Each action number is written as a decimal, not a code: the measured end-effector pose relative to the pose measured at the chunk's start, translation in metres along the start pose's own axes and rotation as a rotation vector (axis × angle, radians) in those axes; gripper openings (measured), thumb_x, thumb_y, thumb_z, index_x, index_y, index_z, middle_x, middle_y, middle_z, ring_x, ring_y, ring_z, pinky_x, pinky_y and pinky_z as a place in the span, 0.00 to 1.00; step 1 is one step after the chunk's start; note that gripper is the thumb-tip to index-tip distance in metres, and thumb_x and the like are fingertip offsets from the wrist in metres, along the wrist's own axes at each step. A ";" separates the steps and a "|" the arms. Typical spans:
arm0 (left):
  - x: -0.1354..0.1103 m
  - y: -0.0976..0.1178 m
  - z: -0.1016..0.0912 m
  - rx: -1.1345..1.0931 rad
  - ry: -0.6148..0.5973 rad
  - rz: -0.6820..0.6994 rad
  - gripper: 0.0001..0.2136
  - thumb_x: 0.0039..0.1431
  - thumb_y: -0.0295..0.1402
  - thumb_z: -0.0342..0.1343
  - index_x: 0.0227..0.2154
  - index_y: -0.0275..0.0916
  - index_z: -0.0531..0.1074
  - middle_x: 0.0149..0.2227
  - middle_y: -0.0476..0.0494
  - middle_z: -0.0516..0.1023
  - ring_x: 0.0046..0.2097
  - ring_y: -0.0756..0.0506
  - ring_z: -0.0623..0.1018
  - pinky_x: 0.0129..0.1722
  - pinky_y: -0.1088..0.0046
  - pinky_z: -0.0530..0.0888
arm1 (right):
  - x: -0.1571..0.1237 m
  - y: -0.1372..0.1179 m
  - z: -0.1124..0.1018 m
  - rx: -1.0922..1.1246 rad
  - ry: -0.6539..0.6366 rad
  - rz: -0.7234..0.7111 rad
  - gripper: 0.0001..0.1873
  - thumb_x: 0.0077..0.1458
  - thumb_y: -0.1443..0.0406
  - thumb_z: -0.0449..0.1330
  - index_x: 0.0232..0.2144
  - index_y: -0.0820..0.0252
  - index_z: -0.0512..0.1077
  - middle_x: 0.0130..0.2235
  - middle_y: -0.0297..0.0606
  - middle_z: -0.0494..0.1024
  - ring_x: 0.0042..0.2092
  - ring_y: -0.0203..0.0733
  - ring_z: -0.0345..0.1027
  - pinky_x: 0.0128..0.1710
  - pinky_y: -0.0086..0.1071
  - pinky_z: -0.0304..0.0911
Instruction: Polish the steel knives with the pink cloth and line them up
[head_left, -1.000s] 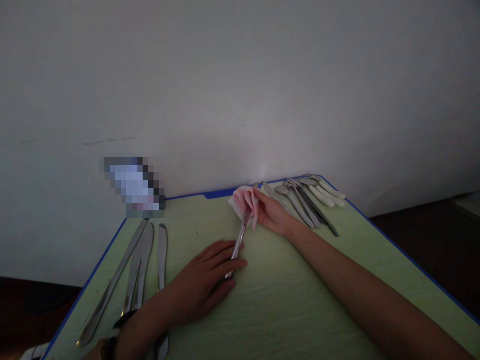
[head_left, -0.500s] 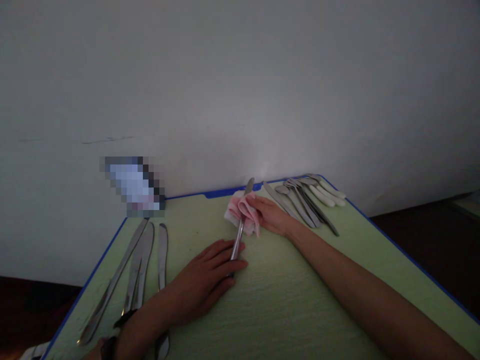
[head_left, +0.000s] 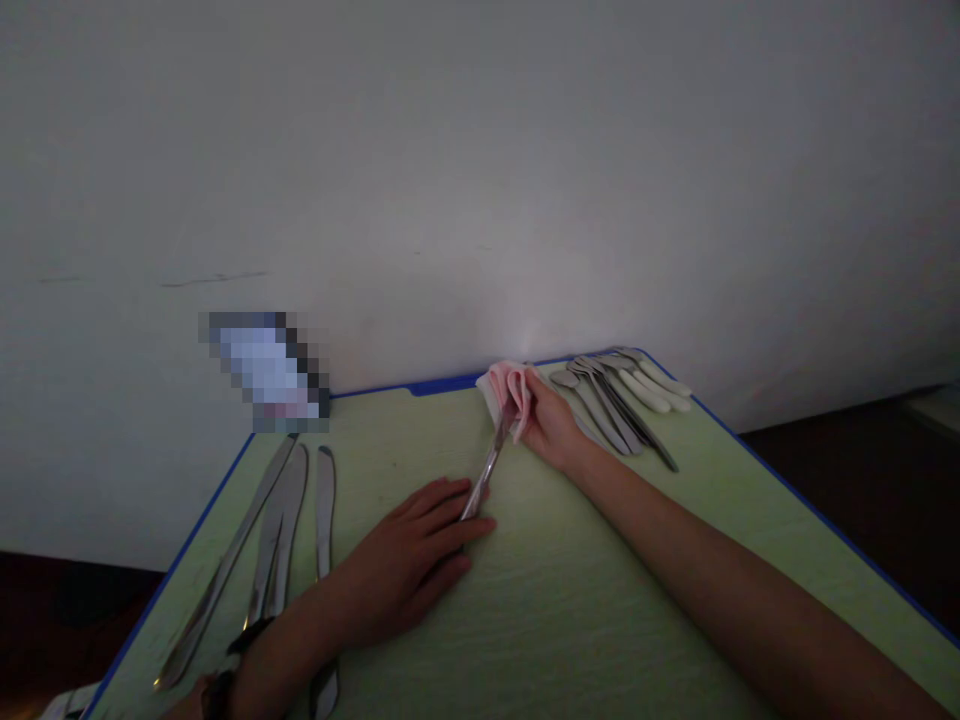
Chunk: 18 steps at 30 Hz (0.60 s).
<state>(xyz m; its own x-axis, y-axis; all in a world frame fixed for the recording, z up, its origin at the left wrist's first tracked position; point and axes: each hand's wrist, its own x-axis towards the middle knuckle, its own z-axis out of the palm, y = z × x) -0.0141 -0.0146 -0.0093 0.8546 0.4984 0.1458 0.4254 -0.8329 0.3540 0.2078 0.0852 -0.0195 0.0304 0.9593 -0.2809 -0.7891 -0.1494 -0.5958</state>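
Note:
My left hand [head_left: 420, 550] is closed around the handle of a metal table knife [head_left: 490, 462], which slants up and away to the right. At the blade end, my right hand [head_left: 553, 428] grips a folded pink and white cloth [head_left: 507, 392]. The cloth wraps the blade and hides its tip. Left of my left hand lie several table knives [head_left: 271, 540], partly covered by my forearm, with one knife [head_left: 325, 510] a little apart from the others. Beyond my right hand rests a group of spoons and other cutlery [head_left: 611, 405], some with white handles.
A light green table [head_left: 585, 600] with a blue edge stands against a pale wall [head_left: 480, 180]. A blurred-out device with a bright screen [head_left: 262, 370] leans at the table's far left corner. Dark floor shows on both sides.
My right hand and the cloth have slid up and to the right towards the knife's tip, covering it. The knife tilts slightly more to the right; my left hand has stayed in place.

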 end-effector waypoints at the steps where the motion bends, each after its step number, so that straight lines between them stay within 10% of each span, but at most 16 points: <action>1: 0.000 0.000 0.000 -0.002 -0.001 -0.003 0.19 0.66 0.33 0.47 0.59 0.46 0.61 0.61 0.47 0.65 0.64 0.43 0.59 0.63 0.56 0.61 | 0.001 0.001 -0.001 -0.002 0.011 -0.014 0.15 0.61 0.65 0.53 0.24 0.59 0.71 0.26 0.31 0.76 0.28 0.31 0.69 0.33 0.24 0.70; 18: -0.001 0.001 0.000 0.026 -0.046 -0.002 0.19 0.67 0.33 0.46 0.59 0.47 0.61 0.64 0.47 0.61 0.66 0.42 0.55 0.63 0.55 0.60 | -0.007 -0.001 -0.004 -0.208 -0.230 0.071 0.05 0.53 0.66 0.62 0.27 0.62 0.74 0.28 0.34 0.76 0.29 0.31 0.68 0.32 0.24 0.67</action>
<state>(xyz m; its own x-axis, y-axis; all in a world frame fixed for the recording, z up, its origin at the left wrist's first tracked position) -0.0151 -0.0156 -0.0089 0.8663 0.4889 0.1024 0.4341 -0.8383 0.3300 0.2105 0.0777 -0.0195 -0.1782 0.9703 -0.1636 -0.6411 -0.2406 -0.7288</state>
